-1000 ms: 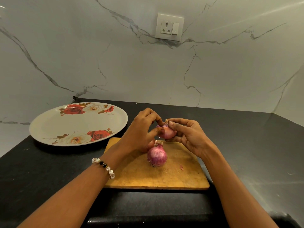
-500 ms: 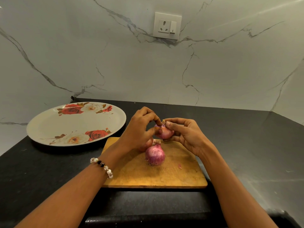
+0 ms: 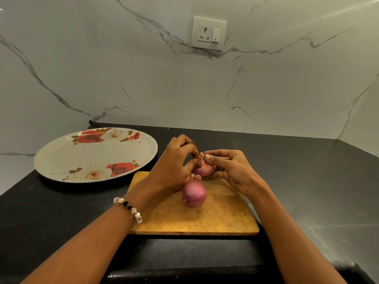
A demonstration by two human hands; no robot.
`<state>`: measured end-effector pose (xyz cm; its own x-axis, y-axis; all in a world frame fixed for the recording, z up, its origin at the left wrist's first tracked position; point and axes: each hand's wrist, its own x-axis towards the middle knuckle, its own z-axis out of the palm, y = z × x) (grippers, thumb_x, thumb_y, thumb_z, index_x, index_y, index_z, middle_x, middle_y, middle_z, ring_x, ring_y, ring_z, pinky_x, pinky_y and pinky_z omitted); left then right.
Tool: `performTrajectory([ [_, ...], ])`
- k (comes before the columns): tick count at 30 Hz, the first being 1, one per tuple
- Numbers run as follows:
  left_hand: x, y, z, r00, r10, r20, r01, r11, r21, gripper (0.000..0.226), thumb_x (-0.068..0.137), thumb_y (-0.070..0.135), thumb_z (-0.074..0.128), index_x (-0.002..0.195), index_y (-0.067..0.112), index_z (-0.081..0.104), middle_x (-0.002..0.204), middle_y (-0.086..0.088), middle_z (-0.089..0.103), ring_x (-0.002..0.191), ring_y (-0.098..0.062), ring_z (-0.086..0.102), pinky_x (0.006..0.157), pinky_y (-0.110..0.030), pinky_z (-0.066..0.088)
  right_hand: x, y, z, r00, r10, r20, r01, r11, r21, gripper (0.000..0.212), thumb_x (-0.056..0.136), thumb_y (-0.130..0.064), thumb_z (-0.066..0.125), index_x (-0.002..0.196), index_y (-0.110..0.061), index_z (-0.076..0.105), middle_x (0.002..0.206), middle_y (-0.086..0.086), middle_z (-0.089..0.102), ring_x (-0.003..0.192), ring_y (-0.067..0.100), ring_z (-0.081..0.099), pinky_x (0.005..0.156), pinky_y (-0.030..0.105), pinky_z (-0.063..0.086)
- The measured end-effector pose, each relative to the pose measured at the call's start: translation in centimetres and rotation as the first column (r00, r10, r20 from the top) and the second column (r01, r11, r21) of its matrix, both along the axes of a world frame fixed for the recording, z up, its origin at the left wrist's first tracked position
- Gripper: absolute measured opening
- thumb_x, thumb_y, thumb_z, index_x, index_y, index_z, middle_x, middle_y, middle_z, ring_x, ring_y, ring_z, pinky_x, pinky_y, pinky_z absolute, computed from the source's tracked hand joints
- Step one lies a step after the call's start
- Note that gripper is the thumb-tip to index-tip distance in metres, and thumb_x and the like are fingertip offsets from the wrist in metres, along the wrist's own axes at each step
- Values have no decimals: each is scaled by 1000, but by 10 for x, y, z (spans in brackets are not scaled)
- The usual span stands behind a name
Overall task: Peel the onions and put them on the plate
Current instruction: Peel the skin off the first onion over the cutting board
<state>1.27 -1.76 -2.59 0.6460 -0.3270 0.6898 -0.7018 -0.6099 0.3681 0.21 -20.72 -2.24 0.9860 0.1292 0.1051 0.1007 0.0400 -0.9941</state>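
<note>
While both hands [image 3: 205,160] pinched one onion [image 3: 204,170] above the board [image 3: 225,222], second onion [image 3: 193,193] lay below, plate [image 3: 61,160] left.

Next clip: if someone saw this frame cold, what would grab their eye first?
Most likely the two hands meeting at centre: the left hand and right hand both grip a small red onion above the wooden cutting board, fingers pinching at its dry tip. Just below, a second onion sits unpeeled on the board. To the left, a large rose-patterned plate lies on the black counter.
</note>
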Motion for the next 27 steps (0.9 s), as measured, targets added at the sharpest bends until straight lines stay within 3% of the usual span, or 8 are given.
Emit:
performTrajectory([
  [5,0,0,-1,999,-13,-45,15,999,45,11,86,11,64,97,9,63,110,-3,51,100,-10,42,81,-17,37,0,0,0,1000,-6,8,6,1000,1,41,70,-18,75,107,0,71,103,15,74,100,31,71,72,42,63],
  [11,1,-1,2,984,-80,-162,72,996,-59,11,90,4,56,93,15,55,104,3,46,97,-12,45,77,-13,40,-1,0,1,1000,0,-3,0,994,107,37,72,-17,74,104,0,71,107,18,72,101,34,71,68,42,63],
  [15,3,3,3,977,-102,-188,79,989,-126,17,91,0,52,89,17,53,99,-1,52,92,-15,51,77,-22,47,-1,1,3,999,-33,-26,36,988,150,35,71,-19,74,102,-2,72,109,18,71,100,34,71,67,41,63],
  [18,1,5,7,981,-106,-163,80,984,-161,11,89,2,59,91,13,58,94,0,57,89,-14,55,72,-17,48,-1,-1,5,997,-71,-30,75,979,191,33,73,-19,73,100,-2,72,107,19,71,94,32,73,63,37,63],
  [21,-4,4,10,982,-126,-138,94,972,-215,21,83,3,68,95,19,59,92,9,61,86,-8,60,69,-10,48,0,-4,5,995,-98,-34,103,974,200,33,73,-20,73,101,-2,71,109,19,70,95,33,73,65,38,63],
  [27,-2,-1,5,993,-112,-25,106,980,-169,22,80,14,74,101,16,70,96,7,62,84,-5,61,73,-14,52,0,-3,3,999,-44,13,42,990,138,33,73,-18,74,101,-2,71,107,18,72,98,33,72,64,40,63],
])
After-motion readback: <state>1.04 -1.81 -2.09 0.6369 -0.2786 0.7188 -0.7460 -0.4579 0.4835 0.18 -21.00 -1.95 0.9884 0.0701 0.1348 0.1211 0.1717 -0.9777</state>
